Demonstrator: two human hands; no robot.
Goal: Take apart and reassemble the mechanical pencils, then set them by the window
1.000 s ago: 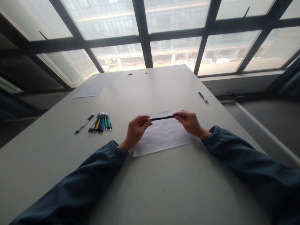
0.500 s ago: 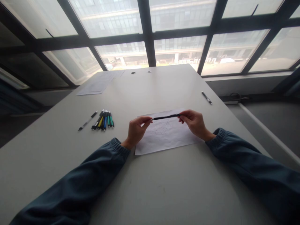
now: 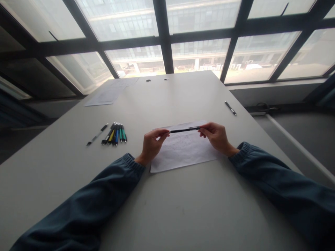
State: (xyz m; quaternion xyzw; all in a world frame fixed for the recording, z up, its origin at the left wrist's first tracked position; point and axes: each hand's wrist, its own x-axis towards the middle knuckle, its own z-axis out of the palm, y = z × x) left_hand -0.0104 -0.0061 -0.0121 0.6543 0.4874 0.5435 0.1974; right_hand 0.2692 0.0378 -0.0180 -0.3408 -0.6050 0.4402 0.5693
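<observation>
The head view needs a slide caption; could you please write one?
Left hand and right hand hold a black pen by its ends over a paper sheet, grouped pens at left.

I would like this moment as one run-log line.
left hand: pinching black pen, one end | right hand: other end | paper sheet: beneath black pen

The pen [image 3: 180, 131] I hold is black with a pale left tip, above a white sheet [image 3: 180, 158] bearing faint grey marks. On my pale grey surface [image 3: 167, 202], the left cluster of pens [image 3: 115, 134] mixes black, yellow, blue and green; the far-right pen [image 3: 230, 108] is black and whitish. My sleeves [image 3: 117, 181] are dark blue.
</observation>
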